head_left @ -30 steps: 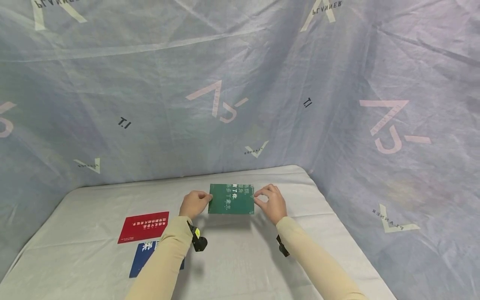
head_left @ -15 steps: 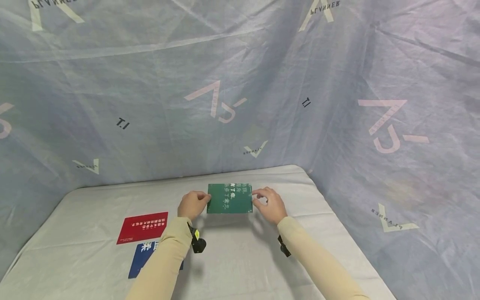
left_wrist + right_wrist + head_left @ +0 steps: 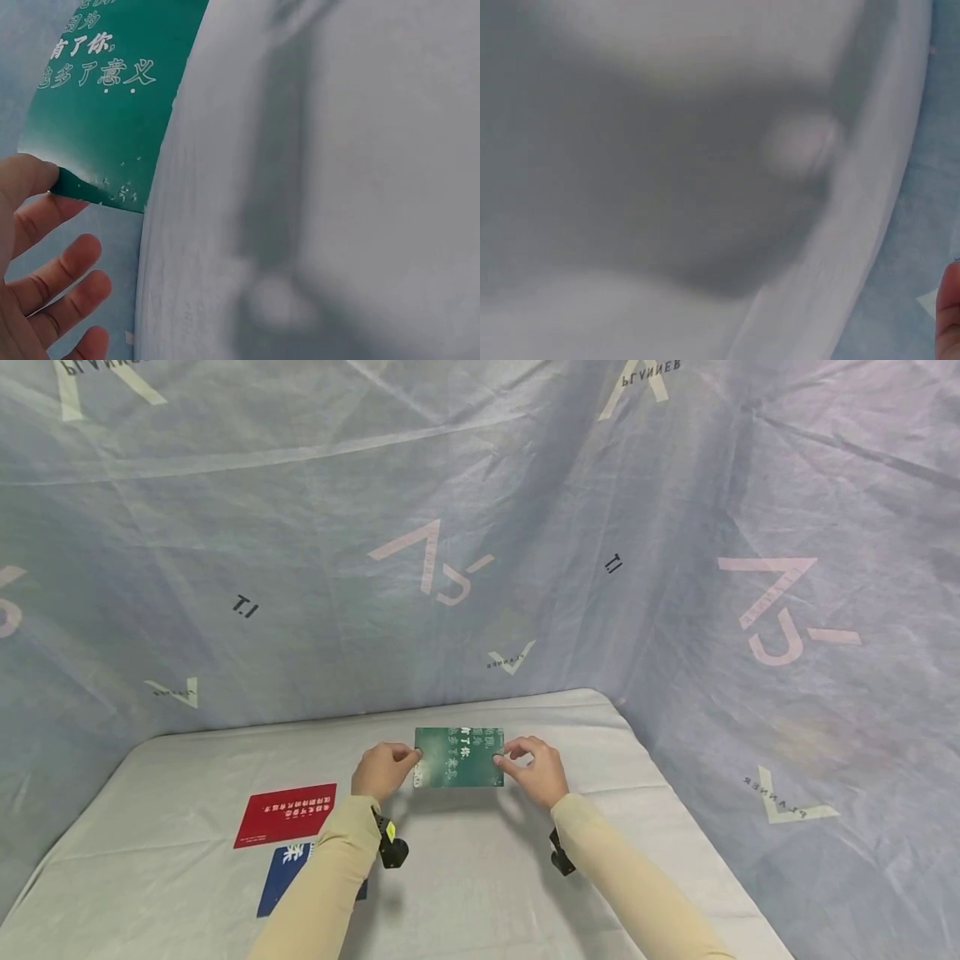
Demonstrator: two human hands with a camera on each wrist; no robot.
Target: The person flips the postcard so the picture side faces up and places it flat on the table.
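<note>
A green card printed with white characters is held up above the table between my two hands. My left hand pinches its left edge between thumb and index finger; in the left wrist view the other fingers of that left hand are spread below the card. At the opposite edge, my right hand pinches the card, its thumb on the near face. Only one fingertip of the right hand appears in the right wrist view, at the right border.
On the white-covered table, a red card lies to the left. A blue card lies in front of it, partly hidden by my left forearm. Grey printed cloth hangs behind the table and along the right side.
My right hand's fingers loosened at the card's right edge, then took a fresh pinch with the thumb further onto its face. The card stays raised, and its sheen has shifted.
</note>
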